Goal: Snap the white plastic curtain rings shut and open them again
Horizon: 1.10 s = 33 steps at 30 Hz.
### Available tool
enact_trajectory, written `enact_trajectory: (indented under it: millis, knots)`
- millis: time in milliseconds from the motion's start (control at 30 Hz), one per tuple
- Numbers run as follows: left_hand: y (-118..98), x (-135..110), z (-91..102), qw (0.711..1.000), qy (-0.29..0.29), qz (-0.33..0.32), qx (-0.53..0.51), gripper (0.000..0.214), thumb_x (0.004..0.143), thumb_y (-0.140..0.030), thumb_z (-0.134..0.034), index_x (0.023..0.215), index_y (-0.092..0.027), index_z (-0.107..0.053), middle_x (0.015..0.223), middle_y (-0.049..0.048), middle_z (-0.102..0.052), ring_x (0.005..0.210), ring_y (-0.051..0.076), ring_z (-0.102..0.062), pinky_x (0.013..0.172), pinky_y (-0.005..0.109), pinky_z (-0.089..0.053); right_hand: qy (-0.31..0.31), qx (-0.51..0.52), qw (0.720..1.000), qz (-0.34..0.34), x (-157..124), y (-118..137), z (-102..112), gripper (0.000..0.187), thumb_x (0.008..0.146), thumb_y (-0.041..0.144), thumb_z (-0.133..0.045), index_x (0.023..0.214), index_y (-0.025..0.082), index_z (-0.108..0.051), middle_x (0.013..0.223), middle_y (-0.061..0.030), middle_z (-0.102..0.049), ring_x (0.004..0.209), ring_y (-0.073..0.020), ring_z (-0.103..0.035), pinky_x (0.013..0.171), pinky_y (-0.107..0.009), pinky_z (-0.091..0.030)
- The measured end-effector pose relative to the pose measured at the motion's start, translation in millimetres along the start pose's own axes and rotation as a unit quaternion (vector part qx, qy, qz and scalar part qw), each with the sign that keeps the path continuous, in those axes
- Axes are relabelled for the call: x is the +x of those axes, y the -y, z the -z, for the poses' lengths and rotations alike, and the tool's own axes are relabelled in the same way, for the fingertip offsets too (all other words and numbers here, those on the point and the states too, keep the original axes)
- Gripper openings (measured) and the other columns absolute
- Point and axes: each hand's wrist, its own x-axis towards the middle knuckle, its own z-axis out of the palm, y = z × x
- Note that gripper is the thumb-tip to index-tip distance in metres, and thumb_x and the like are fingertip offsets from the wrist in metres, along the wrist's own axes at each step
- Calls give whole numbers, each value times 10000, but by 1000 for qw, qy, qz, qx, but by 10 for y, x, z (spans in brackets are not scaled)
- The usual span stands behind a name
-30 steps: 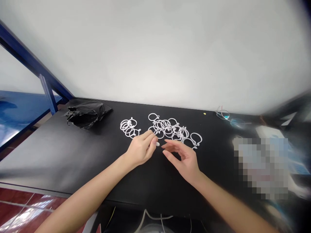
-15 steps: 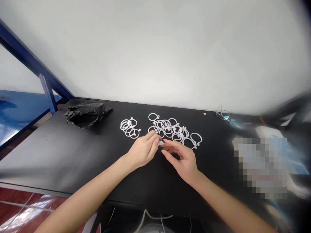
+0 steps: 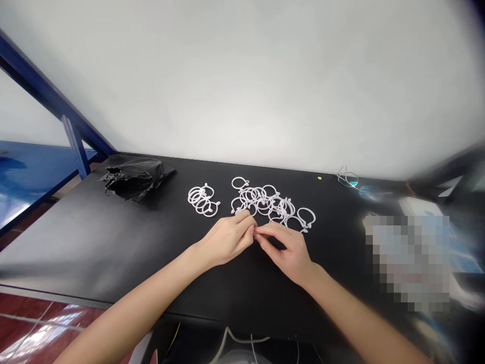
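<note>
My left hand (image 3: 227, 238) is closed in a pinch, its fingertips meeting those of my right hand (image 3: 291, 254) over the middle of the black table (image 3: 197, 293). Between them is a white ring, almost wholly covered by the fingers. My right thumb and forefinger are also pinched together at it. Just beyond the hands lies a pile of white rings (image 3: 282, 208) with small tabs, overlapping each other. A smaller cluster of similar rings (image 3: 200, 198) lies to the left of the pile.
A torn black plastic bag (image 3: 151, 174) lies at the back left. Eyeglasses (image 3: 347, 179) rest near the wall (image 3: 242, 91) at the back right. A blurred-out item (image 3: 409, 263) is on the right. A blue metal frame (image 3: 49, 96) stands at the left.
My right fingers have closed from a parted pose and now touch my left fingertips. The white tab that showed between the hands is now mostly covered. The rings on the table have not moved.
</note>
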Motion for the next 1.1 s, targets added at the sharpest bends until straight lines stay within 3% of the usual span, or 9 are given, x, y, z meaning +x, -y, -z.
enact_trajectory:
  millis: [133,233,333,400,567,667,767,967,1100]
  knots:
    - [228,-1,227,987,-113,58,96,249,968,-384,-463,949,-173,-593,906,45,-617,688,128,-568,631,241,-445,-24,-75,991,-110,122,-179,394,92,883,243,-598,899,210,-682,804,-32,-713,655,-160,-671,632,-288,-559]
    - [479,-27,440,956,-204,126,170,266,922,-432,-551,976,-181,-619,927,50,-641,729,145,-599,685,256,-456,-21,-201,955,-218,172,-439,786,119,811,283,-621,851,194,-689,815,-47,-716,585,-164,-643,569,-298,-518]
    - [681,-72,569,946,-211,168,178,210,917,-368,-556,979,-184,-639,973,54,-643,834,173,-637,728,264,-464,34,-279,912,-300,151,-666,1056,140,688,301,-704,778,194,-698,773,-43,-714,535,-171,-623,547,-310,-482]
    - [771,-101,586,949,-196,184,167,188,915,-339,-545,947,-189,-653,970,48,-634,835,174,-640,717,261,-466,67,-288,895,-333,121,-752,1129,108,697,301,-683,723,198,-696,735,-41,-711,524,-172,-619,533,-303,-457]
    - [894,-133,535,956,-165,186,156,199,895,-333,-549,856,-180,-671,971,53,-643,825,184,-641,740,282,-484,80,-330,879,-335,56,-821,1142,114,771,273,-600,693,206,-651,732,-45,-711,615,-198,-642,559,-302,-440]
    - [927,-137,529,959,-159,185,141,203,882,-324,-557,812,-175,-676,1031,72,-677,895,208,-660,801,310,-499,14,-324,881,-343,39,-825,1151,101,806,276,-576,747,200,-606,773,-56,-722,605,-191,-648,577,-309,-466]
    - [942,-141,541,957,-147,199,154,223,875,-351,-572,794,-180,-691,1072,95,-697,951,247,-661,852,367,-503,-74,-248,912,-317,62,-773,1113,148,858,330,-548,826,187,-572,788,-76,-723,550,-171,-642,569,-304,-503]
    - [849,-96,534,946,-166,188,203,232,857,-387,-629,909,-177,-713,1109,116,-693,1009,292,-634,924,446,-465,-111,-219,949,-200,131,-506,746,129,863,296,-573,928,193,-616,717,-34,-691,606,-171,-658,598,-283,-517]
    - [484,-31,387,965,-209,115,111,256,923,-372,-547,1033,-172,-662,1006,92,-693,964,243,-624,906,406,-465,-119,-172,966,-152,97,-288,410,109,833,225,-576,919,197,-638,612,16,-638,513,-131,-595,555,-258,-516]
